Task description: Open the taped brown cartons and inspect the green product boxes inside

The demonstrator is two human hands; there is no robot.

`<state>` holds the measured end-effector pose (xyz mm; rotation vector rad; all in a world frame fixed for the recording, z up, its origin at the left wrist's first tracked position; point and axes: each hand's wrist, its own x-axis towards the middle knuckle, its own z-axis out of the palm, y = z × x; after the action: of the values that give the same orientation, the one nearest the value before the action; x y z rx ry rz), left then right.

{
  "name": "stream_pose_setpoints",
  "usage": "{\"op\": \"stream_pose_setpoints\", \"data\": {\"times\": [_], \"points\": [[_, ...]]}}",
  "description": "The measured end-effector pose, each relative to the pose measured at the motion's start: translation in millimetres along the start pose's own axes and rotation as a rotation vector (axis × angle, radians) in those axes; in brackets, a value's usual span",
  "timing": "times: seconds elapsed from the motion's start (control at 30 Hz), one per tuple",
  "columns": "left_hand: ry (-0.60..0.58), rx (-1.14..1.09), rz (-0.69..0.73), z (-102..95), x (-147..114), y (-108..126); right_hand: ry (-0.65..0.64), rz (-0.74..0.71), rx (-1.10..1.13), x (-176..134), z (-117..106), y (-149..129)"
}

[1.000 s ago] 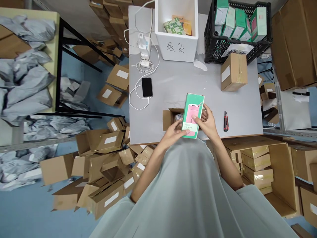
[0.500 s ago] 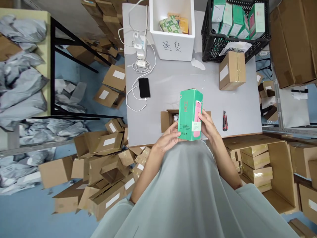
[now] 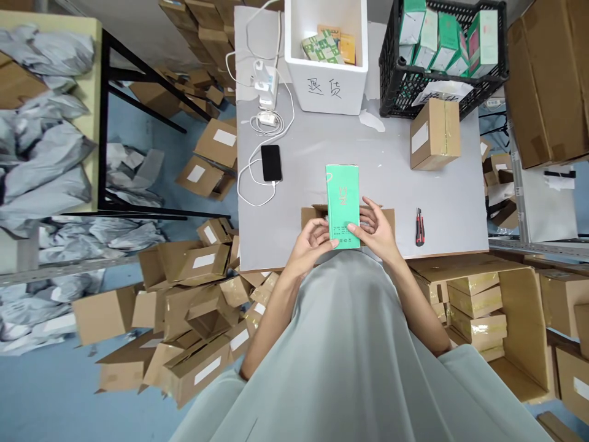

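Note:
A green product box [image 3: 343, 199] with small printed text is held upright before me, its plain printed face toward the camera. On its lower left edge, my left hand [image 3: 309, 245] grips it with the thumb in front. At the lower right, my right hand [image 3: 375, 233] also grips it, thumb on the front face and other fingers behind. Behind the green box is an open cardboard carton [image 3: 313, 215] on the table; its inside is mostly hidden. A red and black utility knife [image 3: 419, 228] lies to the right of my right hand.
On the table [image 3: 322, 147] are a phone [image 3: 271, 163] on a cable, a power strip [image 3: 267, 92], a white foam bin [image 3: 326, 89], a black crate [image 3: 391, 80] of green boxes and a taped carton [image 3: 435, 135]. Opened cartons [image 3: 202, 313] pile up on the left floor.
The green box has turned, so its side with the pink bottle picture no longer shows. My right hand has shifted its thumb onto the box's front face.

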<state>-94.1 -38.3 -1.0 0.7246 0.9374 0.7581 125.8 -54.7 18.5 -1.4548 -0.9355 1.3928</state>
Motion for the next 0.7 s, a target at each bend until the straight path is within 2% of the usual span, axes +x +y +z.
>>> {"op": "stream_pose_setpoints", "data": {"times": [0.2,0.33,0.5,0.57,0.7], "points": [[-0.012,-0.031,0.004,3.2,-1.2,-4.4,-0.002,0.026,0.105,6.3,-2.3,12.3],[-0.048,-0.149,-0.086,-1.6,-2.5,0.0,-0.020,0.033,0.198,5.0,-8.0,13.3],[-0.245,-0.354,-0.268,-13.1,-1.4,-2.1,-0.102,0.040,0.310,-0.3,-8.6,11.1],[-0.294,-0.386,-0.299,-12.8,-1.6,-7.1,-0.131,0.047,0.358,-1.7,-6.5,11.7],[-0.241,-0.369,-0.255,-2.9,-3.7,-14.3,-0.167,0.055,0.379,-2.4,-4.7,12.8]]}}
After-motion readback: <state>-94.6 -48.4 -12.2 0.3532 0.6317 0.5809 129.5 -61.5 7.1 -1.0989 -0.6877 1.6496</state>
